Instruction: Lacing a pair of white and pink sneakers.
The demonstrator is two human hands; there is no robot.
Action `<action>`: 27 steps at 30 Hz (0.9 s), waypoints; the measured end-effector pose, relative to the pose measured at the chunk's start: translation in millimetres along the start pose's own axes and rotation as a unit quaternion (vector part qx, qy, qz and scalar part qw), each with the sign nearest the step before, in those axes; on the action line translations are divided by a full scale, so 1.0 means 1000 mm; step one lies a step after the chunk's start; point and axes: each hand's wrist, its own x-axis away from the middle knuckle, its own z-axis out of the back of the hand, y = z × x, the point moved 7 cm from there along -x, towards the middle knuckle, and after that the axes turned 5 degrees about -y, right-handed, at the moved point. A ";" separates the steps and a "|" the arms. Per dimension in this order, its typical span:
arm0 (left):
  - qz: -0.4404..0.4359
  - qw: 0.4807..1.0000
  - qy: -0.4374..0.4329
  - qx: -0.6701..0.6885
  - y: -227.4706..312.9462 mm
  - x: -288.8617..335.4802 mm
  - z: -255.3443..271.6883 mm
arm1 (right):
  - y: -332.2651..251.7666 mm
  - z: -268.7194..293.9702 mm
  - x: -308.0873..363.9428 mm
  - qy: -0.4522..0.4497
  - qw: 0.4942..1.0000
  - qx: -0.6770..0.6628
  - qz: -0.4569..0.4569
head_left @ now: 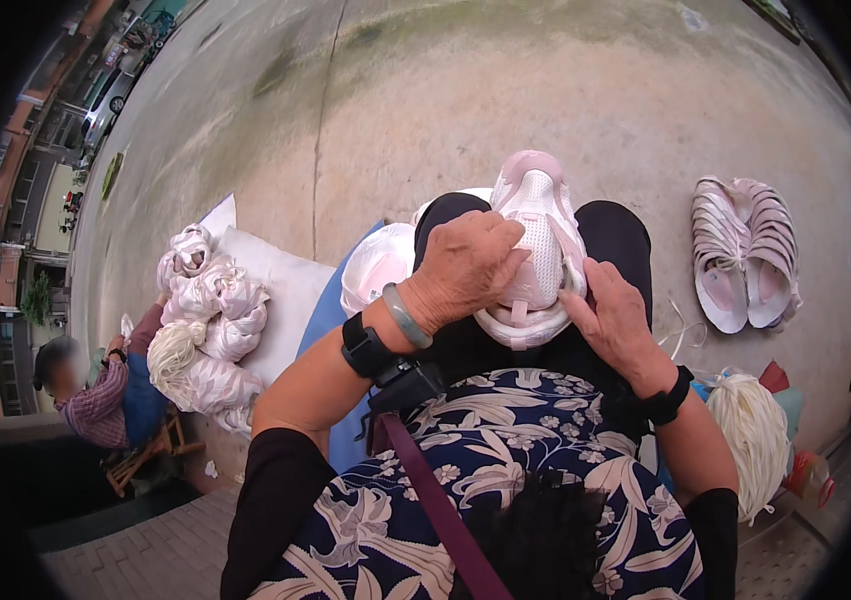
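A white and pale pink sneaker (543,235) rests on my lap between my knees, toe pointing away from me. Its mesh tongue shows, with a pink tab near the padded collar. My left hand (470,262) is closed against the left side of the upper, thumb and fingertips pressed together at the tongue's edge. Whatever is pinched there is hidden. On the right, my right hand (617,315) grips the collar, thumb at the rim and fingers along the outer side. Beside my left knee, partly behind my left wrist, sits a white and pink shoe piece (377,268).
Bundled pink and white shoe uppers (220,310) lie on white sheeting at left, with a hank of cream laces (177,352). Tied uppers (745,255) lie on concrete at right. More cream laces (748,430) hang by my right elbow. Another person (95,405) sits at far left.
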 end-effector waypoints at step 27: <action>0.235 0.936 -0.170 0.200 -0.035 0.038 -0.055 | 0.049 -0.028 0.019 -0.175 0.981 -0.012 -0.079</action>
